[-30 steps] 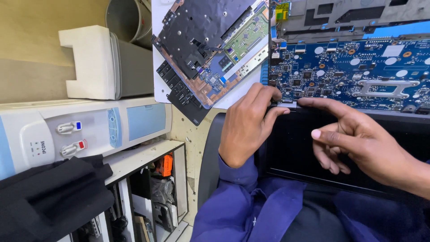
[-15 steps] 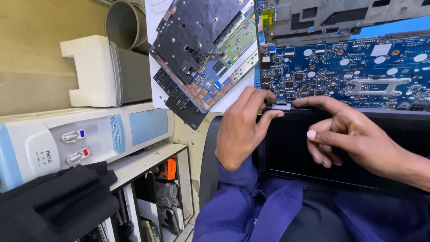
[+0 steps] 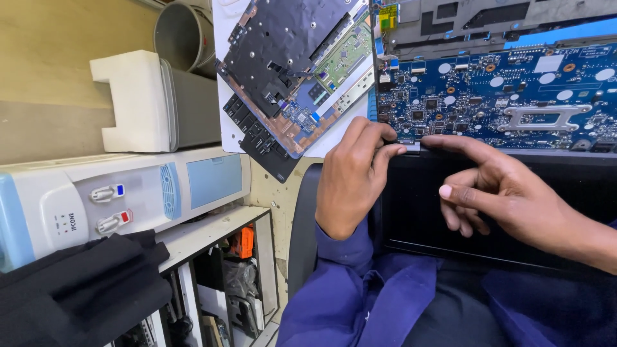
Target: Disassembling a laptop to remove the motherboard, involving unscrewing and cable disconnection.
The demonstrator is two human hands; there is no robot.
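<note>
Hands (image 3: 350, 177) (image 3: 508, 193) pinching connector (image 3: 411, 146), blue board (image 3: 508, 90)

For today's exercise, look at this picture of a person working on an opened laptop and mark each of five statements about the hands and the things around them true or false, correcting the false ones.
1. The left hand pinches a small part at the lower edge of the blue circuit board. True.
2. The right hand holds a screwdriver. False: it holds no tool; its forefinger points to the same small part.
3. A black keyboard panel lies left of the blue board. True.
4. The water dispenser has two taps, both red. False: one is blue, one red.
5. Both sleeves are white. False: the sleeves are dark blue.
</note>
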